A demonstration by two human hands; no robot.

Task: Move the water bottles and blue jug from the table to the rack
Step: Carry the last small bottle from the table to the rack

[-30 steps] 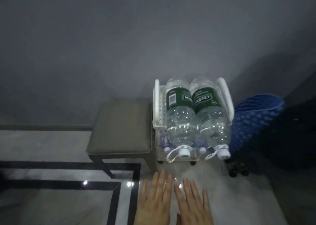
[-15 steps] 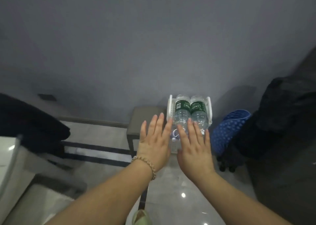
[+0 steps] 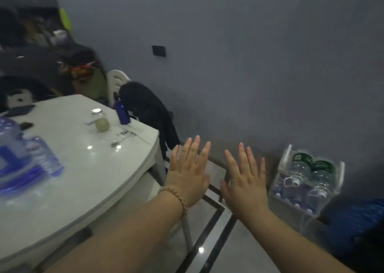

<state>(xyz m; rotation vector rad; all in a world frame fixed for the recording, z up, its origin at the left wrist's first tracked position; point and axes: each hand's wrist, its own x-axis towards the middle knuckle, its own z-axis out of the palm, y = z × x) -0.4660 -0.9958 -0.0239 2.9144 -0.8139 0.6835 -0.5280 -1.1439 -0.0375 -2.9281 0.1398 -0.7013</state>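
Our left hand (image 3: 188, 175) and right hand (image 3: 244, 181) hover side by side, fingers straight and spread, holding nothing. The blue jug (image 3: 22, 158) sits on the desk (image 3: 93, 169) well left of the left hand, and water bottles (image 3: 307, 173) fill the rack (image 3: 285, 160) near the right hand. The jug looks heavy, so we should grip it with both hands.

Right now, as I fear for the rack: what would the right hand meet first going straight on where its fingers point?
Likely the grey wall. The right hand, open and empty, points away, left of the rack, which lies off that line. Depth is unclear.
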